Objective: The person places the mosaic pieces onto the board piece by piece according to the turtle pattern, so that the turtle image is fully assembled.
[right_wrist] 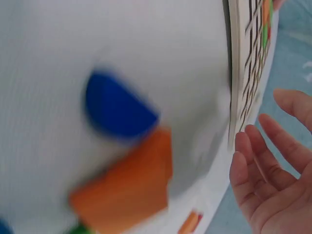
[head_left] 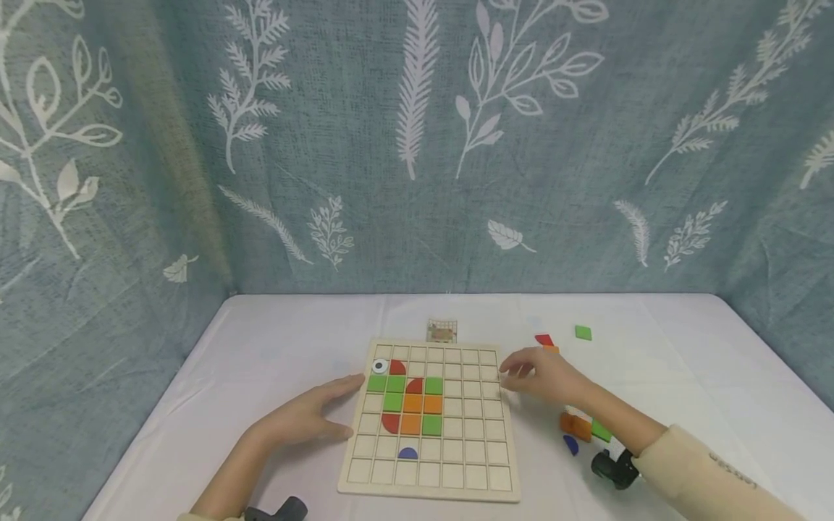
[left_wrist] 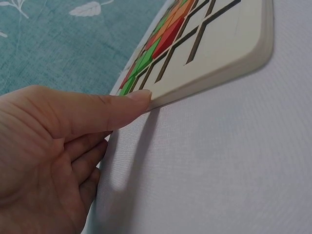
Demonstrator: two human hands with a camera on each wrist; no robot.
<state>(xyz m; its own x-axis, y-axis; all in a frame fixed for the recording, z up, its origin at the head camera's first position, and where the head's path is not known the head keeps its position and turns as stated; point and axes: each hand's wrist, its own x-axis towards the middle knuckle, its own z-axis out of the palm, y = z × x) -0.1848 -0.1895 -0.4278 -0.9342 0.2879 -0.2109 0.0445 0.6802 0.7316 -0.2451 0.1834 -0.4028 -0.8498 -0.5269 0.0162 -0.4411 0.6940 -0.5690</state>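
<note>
A wooden grid board (head_left: 476, 434) lies on the table with colored tiles in some cells: green, orange and red ones, a white eye piece (head_left: 379, 366) and a blue half-circle (head_left: 407, 454). My left hand (head_left: 302, 416) rests at the board's left edge, fingers stretched out; in the left wrist view the thumb (left_wrist: 122, 109) lies right at the rim. Just off the right edge, my right hand (head_left: 541, 375) hovers with relaxed, slightly bent fingers. The right wrist view shows nothing between the fingers (right_wrist: 263, 161) of that hand.
Orange blocks (head_left: 576, 427), a green tile (head_left: 601, 432) and a blue half-circle (head_left: 571, 444) lie loose by the right forearm. Farther back are a red piece (head_left: 544, 339) and a green tile (head_left: 583, 333). A small picture card (head_left: 442, 331) sits behind the board. A patterned curtain (head_left: 378, 217) hangs beyond.
</note>
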